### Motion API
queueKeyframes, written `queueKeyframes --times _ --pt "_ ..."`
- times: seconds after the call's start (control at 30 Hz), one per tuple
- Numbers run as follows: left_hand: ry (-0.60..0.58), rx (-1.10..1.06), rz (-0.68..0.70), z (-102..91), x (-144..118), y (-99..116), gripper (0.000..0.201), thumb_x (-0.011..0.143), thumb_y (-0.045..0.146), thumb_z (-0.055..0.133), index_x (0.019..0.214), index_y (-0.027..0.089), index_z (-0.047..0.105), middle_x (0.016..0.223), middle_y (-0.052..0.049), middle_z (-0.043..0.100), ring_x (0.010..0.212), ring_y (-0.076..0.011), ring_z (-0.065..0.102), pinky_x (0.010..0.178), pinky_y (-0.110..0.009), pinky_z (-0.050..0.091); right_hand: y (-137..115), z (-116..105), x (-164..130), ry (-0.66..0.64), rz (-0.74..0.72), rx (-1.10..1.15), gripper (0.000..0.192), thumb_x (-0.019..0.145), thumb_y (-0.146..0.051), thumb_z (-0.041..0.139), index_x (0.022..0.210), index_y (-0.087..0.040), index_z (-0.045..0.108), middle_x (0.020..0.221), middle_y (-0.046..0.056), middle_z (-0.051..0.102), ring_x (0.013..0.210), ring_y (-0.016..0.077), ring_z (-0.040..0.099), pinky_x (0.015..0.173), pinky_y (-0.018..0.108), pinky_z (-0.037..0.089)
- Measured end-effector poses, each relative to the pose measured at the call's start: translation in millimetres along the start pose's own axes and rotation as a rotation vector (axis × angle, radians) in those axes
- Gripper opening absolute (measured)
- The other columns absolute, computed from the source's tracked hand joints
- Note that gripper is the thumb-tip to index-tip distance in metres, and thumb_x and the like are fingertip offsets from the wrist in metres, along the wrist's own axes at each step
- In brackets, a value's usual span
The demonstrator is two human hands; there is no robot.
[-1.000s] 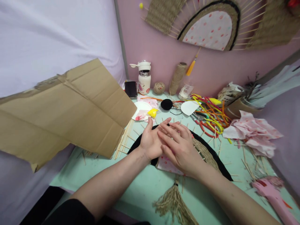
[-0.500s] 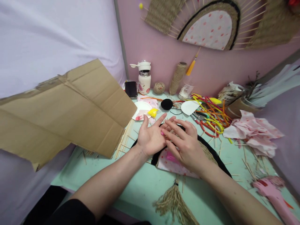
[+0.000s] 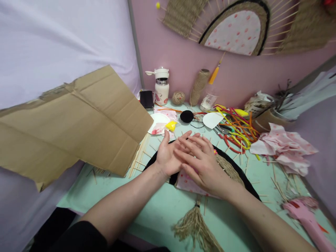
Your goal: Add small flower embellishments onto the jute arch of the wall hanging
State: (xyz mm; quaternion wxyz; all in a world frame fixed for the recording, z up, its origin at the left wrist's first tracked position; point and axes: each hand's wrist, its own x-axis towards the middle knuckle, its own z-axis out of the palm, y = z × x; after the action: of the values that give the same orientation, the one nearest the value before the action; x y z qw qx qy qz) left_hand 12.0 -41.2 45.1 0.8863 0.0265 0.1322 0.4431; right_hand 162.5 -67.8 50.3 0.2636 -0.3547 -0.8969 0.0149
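Note:
My left hand [image 3: 168,156] is palm up with its fingers stretched out and its thumb apart. Across that palm lies my right hand [image 3: 201,162], palm down, fingers extended. Whatever is between the two palms is hidden. Beneath them a half-round piece rests on the table, with a black rim [image 3: 243,175], a woven twine band [image 3: 231,169] and a pink-dotted fabric centre [image 3: 193,185]. A small pink flower-like bit [image 3: 215,152] shows beside my right hand. Thin sticks poke out around the rim, and a twine tassel [image 3: 195,224] hangs at the lower edge.
A large cardboard sheet [image 3: 86,122] stands at left. Behind are a white bottle [image 3: 162,89], a twine ball [image 3: 178,98], a twine roll [image 3: 199,87], a black ball [image 3: 186,116] and coloured pipe cleaners [image 3: 241,129]. Crumpled dotted fabric [image 3: 283,147] and a pink glue gun [image 3: 306,220] lie at right.
My right hand has slid left and down over my left palm. The pink bit that showed between the hands is now covered, and the pink patch on the dotted fabric no longer shows.

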Motion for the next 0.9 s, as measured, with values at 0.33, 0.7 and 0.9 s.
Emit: queueKeyframes --times 0.33,0.7,0.9 --pt "0.035 -0.029 0.05 -2.2 2 0 0.072 0.098 0.061 0.026 0.14 0.007 0.048 0.111 -0.016 0.07 0.088 -0.0192 0.068 0.072 -0.028 0.05 13 -4 0 0.143 0.107 0.133 0.026 0.096 -0.023 0.052 0.117 -0.02 0.067 0.131 0.01 0.064 0.127 0.0279 0.047 0.108 0.056 0.038" --pt "0.001 0.017 0.049 -5.0 2 -3 0.078 0.093 0.068 0.031 0.141 0.01 0.047 0.135 -0.019 0.059 0.127 -0.0292 0.056 0.105 -0.039 0.043 -6 -3 1 0.033 0.011 0.057 0.027 0.095 -0.029 0.052 0.11 -0.024 0.073 0.141 0.008 0.058 0.132 0.0316 0.041 0.112 0.061 0.026" --pt "-0.052 0.029 0.07 -6.2 0 -1 0.075 0.091 0.071 0.031 0.14 0.017 0.048 0.141 -0.016 0.055 0.132 -0.0301 0.051 0.108 -0.043 0.04 -5 0 -1 0.039 0.057 -0.069 0.033 0.096 -0.031 0.051 0.123 -0.022 0.069 0.148 0.01 0.051 0.134 0.0335 0.039 0.112 0.063 0.024"
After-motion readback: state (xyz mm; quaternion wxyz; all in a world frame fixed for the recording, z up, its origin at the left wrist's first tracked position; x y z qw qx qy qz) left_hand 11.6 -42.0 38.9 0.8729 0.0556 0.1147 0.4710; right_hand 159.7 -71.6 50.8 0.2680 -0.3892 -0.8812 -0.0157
